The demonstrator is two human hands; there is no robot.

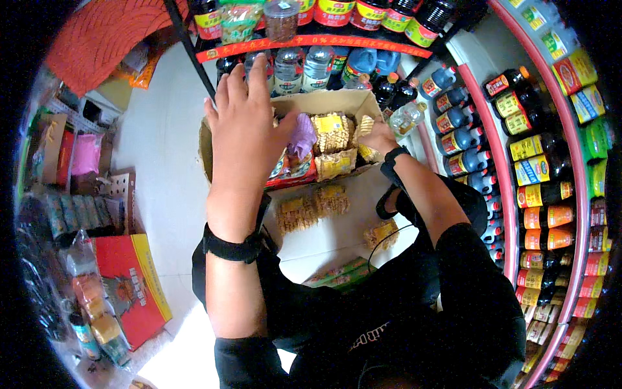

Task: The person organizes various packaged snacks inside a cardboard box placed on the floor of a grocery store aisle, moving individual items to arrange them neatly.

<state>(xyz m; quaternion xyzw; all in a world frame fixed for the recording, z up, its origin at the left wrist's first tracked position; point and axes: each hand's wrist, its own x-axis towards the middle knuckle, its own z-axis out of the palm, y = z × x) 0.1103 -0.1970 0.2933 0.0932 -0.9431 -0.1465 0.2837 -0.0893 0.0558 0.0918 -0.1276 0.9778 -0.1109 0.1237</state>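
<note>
An open cardboard box (320, 101) stands before me, holding clear packs of dried noodles (332, 133) with yellow labels. Beside them inside lie a crumpled purple cloth (302, 137) and a red printed package (296, 172). My left hand (245, 119) is raised over the box's left side, fingers apart and holding nothing. At the box's right end, my right hand (380, 138) grips a noodle pack (365, 127), partly hidden by the fingers. Below the box, more noodle packs (297, 214) rest on the pale floor, one noodle pack (381, 235) lying apart near my foot.
Behind the box rises a rack with a red shelf strip (311, 43), bearing dark sauce bottles and clear bottles (317, 68). Curved shelves of bottles (459, 145) line the right. A red and yellow carton (131, 291) stands at left on the floor (160, 146).
</note>
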